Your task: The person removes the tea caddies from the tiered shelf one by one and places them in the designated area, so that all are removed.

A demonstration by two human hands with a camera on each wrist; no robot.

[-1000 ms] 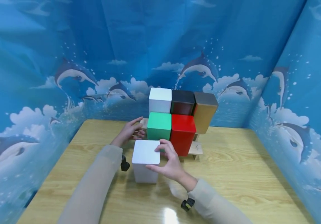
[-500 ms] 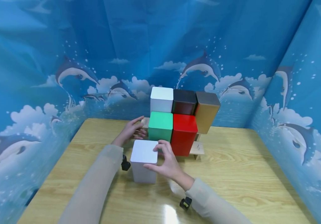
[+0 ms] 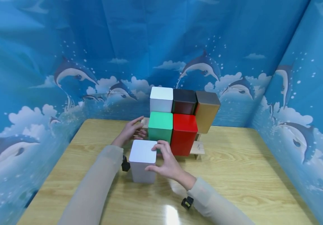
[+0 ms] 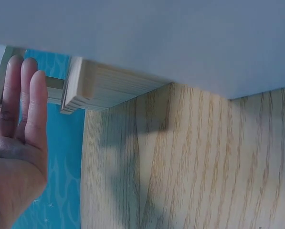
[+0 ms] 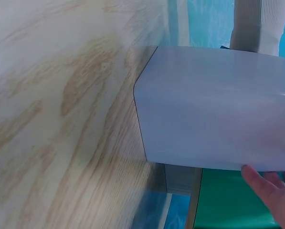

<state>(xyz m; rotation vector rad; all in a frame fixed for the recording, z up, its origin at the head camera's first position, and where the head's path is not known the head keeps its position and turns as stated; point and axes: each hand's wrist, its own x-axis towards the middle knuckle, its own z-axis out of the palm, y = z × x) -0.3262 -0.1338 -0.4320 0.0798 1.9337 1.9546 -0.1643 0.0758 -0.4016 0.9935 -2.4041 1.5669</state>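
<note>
Near white box (image 3: 142, 153) upright at centre-bottom of head view, base right at the table (image 3: 234, 168). Right hand (image 3: 170, 164) grips its right side: thumb on the front, fingers bent round the back corner, some finger parts hidden; in the right wrist view only a few fingers show at the lower right edge, thumb out of frame, box top cut off. Left hand (image 3: 128, 132) just left of centre, fingers fairly straight and spread, palm bare, holding nothing; it's beside the stand (image 3: 197, 147), contact hard to tell. In the left wrist view that hand is cropped at the left edge, thumb not visible, and a pale surface cut off by the top edge hides much of the stand's wood. Behind the near white box, green box (image 3: 160, 125) with its lower part covered by that box and the right hand; red box (image 3: 184, 131) just right of it. Back row left to right: back white box (image 3: 161, 100) and black box (image 3: 184, 101), lower parts blocked by the front ones, then gold box (image 3: 207, 115), tilted-looking, lower left side behind red. Stand mostly hidden, only bits poking out left and right. Sleeves (image 3: 93, 184) run off the bottom edge. Dolphin curtain (image 3: 150, 47) across the top, cropped.
</note>
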